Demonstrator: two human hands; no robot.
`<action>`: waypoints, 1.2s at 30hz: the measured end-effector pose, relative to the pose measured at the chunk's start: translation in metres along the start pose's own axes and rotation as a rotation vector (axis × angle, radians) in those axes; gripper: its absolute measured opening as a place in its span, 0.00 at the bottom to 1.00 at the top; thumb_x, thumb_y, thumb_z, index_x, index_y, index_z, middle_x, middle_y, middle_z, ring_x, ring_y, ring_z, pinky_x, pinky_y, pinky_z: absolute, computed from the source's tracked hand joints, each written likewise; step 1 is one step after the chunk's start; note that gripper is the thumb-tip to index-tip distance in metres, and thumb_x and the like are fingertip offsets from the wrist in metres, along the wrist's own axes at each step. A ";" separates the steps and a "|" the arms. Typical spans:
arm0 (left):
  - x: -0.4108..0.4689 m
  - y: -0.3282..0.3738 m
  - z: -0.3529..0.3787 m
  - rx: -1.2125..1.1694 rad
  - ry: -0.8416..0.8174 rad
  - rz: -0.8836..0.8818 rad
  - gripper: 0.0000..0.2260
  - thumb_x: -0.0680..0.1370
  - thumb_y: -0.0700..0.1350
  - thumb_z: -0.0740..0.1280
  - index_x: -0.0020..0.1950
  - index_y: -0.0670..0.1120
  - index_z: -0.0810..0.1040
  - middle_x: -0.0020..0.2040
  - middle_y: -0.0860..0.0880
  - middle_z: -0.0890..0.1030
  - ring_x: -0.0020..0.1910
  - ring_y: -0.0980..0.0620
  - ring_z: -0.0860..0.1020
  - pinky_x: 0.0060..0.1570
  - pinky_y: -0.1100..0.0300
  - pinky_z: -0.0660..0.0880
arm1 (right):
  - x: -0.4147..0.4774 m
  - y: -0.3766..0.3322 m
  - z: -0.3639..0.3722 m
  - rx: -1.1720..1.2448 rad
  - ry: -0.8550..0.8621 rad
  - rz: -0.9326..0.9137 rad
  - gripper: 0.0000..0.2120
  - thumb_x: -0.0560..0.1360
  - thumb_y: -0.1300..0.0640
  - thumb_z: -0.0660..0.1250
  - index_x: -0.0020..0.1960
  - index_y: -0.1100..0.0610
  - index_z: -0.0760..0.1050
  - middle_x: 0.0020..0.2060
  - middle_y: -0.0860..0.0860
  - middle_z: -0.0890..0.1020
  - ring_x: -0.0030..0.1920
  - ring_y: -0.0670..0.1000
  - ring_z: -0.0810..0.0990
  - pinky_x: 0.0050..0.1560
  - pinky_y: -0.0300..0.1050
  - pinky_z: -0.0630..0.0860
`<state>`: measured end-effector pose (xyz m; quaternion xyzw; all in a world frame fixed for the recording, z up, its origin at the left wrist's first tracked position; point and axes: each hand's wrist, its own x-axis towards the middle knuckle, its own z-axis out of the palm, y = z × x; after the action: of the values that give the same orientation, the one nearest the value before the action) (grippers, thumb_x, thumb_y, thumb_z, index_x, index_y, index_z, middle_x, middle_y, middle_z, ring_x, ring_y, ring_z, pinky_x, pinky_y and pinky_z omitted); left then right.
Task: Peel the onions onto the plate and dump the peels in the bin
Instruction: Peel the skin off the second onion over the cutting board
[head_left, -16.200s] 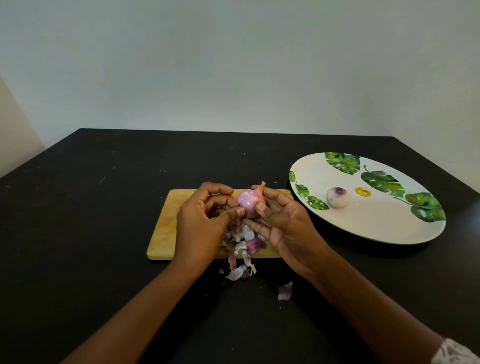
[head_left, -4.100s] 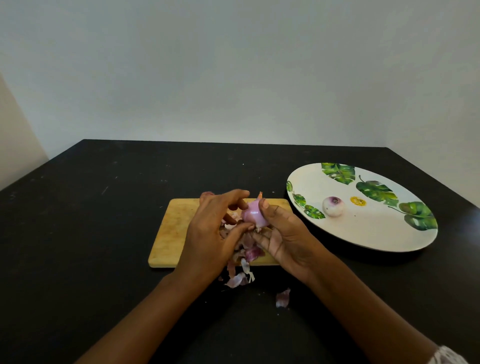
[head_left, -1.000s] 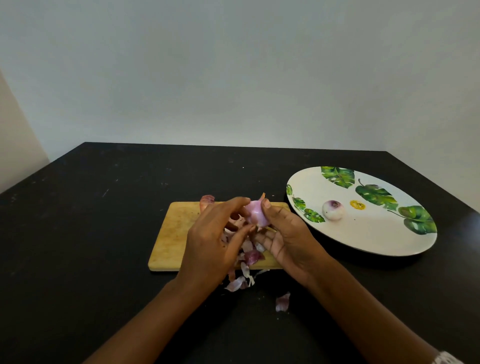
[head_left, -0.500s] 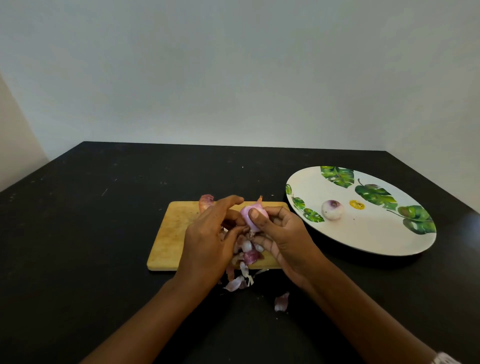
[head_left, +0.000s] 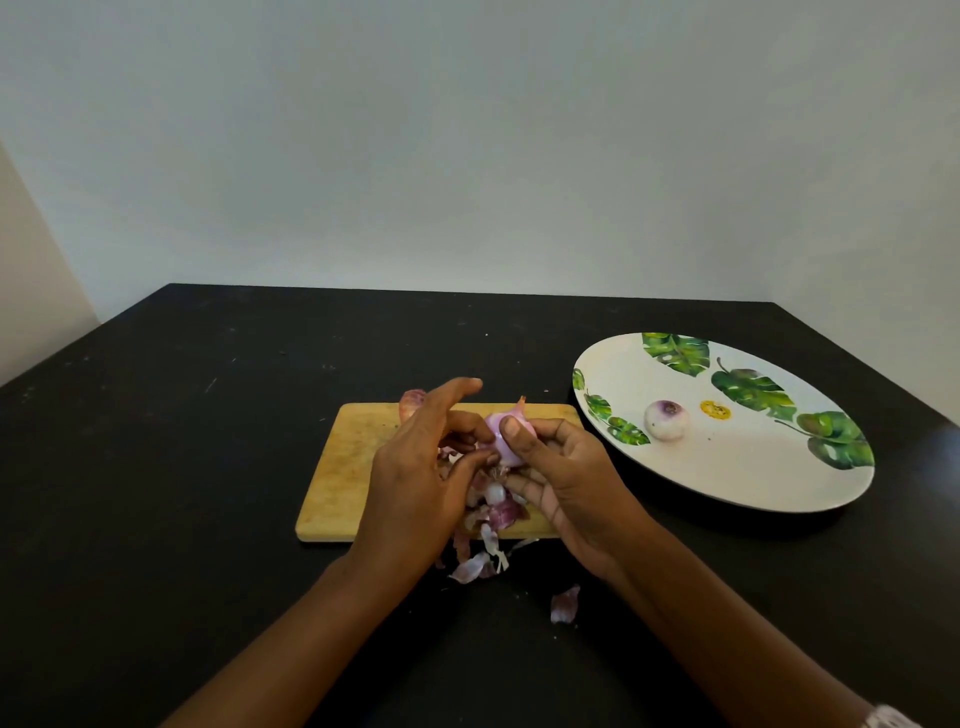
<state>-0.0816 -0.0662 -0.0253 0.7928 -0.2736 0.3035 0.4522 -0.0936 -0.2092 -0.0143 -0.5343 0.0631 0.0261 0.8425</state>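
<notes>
A person's two bare hands work a small pink onion (head_left: 508, 435) just above the middle of a wooden chopping board (head_left: 353, 467) that lies on a black worktop (head_left: 182, 467). The right hand (head_left: 569, 486) grips the onion, its thumb pressed on the near face and its fingers (head_left: 551, 431) curled round the far side. The left hand (head_left: 415, 478) pinches the onion's lower left side between the thumb and a curled finger, while its index finger points out straight over the board's far edge. Whether that pinch has hold of a flap of skin cannot be told.

Under the hands, a heap of purple and white peels (head_left: 496, 514) covers the board's near right part and spills over its near edge onto the worktop. One loose peel (head_left: 565, 604) lies apart, nearer the person than the board. A reddish unpeeled onion (head_left: 412, 402) shows at the board's far edge, partly hidden behind the left hand.

To the right of the board, close to its far right corner, stands a large white plate (head_left: 727, 473) printed with green leaves. It carries one peeled onion (head_left: 666, 420), and a small yellow sticker (head_left: 715, 409) lies just beside that.
</notes>
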 end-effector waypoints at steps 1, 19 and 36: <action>0.000 0.000 0.000 -0.003 0.000 -0.002 0.31 0.70 0.35 0.74 0.65 0.55 0.65 0.44 0.63 0.76 0.48 0.71 0.75 0.49 0.78 0.69 | 0.000 0.001 0.000 -0.005 0.002 0.000 0.28 0.64 0.53 0.74 0.59 0.66 0.74 0.52 0.61 0.83 0.50 0.55 0.85 0.43 0.43 0.81; -0.003 -0.001 0.004 0.056 -0.042 0.101 0.17 0.74 0.43 0.65 0.62 0.52 0.68 0.48 0.57 0.73 0.48 0.60 0.74 0.50 0.71 0.72 | 0.002 -0.003 0.001 0.114 -0.013 0.025 0.23 0.67 0.52 0.70 0.57 0.66 0.76 0.52 0.62 0.83 0.50 0.56 0.85 0.46 0.45 0.82; -0.002 -0.004 0.001 0.120 -0.032 0.105 0.18 0.69 0.35 0.74 0.54 0.50 0.74 0.43 0.58 0.74 0.43 0.61 0.73 0.45 0.69 0.72 | 0.001 -0.018 -0.001 0.324 0.086 0.131 0.14 0.78 0.50 0.64 0.56 0.61 0.72 0.46 0.63 0.84 0.38 0.54 0.86 0.44 0.46 0.83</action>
<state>-0.0802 -0.0647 -0.0290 0.8079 -0.3033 0.3297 0.3828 -0.0903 -0.2181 0.0007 -0.3867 0.1370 0.0478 0.9107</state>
